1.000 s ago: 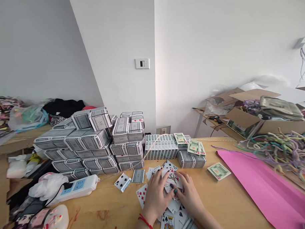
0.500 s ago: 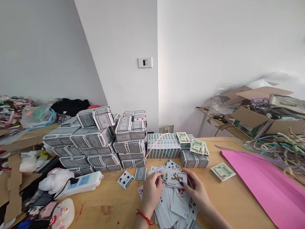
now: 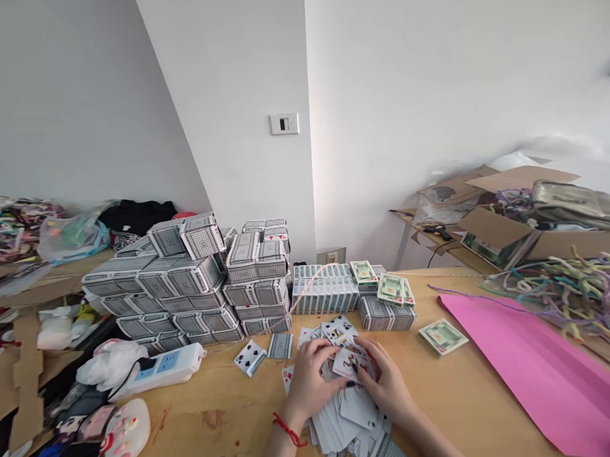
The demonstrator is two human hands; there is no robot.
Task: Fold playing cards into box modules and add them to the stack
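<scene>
Loose playing cards (image 3: 336, 424) lie in a messy heap at the table's front, mostly white, some face up. Over the heap's right side, my right hand (image 3: 390, 382) pinches a face-up picture card (image 3: 346, 365), thumb on its face; whether more cards are under it I cannot tell. My left hand (image 3: 310, 381), a red string at its wrist, curves over the left side of the heap, touching cards with thumb and fingers apart. Left of the hands lie a spade card (image 3: 250, 358) and a face-down card (image 3: 280, 346). A boxed deck (image 3: 443, 337) lies to the right.
Behind the heap stand stacked bundles of grey-patterned cards (image 3: 179, 279), a row of boxed decks (image 3: 324, 291) and green-topped decks (image 3: 393, 289). A power strip (image 3: 162, 370) lies left, pink paper (image 3: 530, 367) right. Tangled cords (image 3: 582, 292) and an open carton (image 3: 550, 243) are further right.
My hands parted from their overlapping hold on the cards, and many white cards now show fanned below them. Since half a second ago, the picture card has tilted and my left fingers have reached further right.
</scene>
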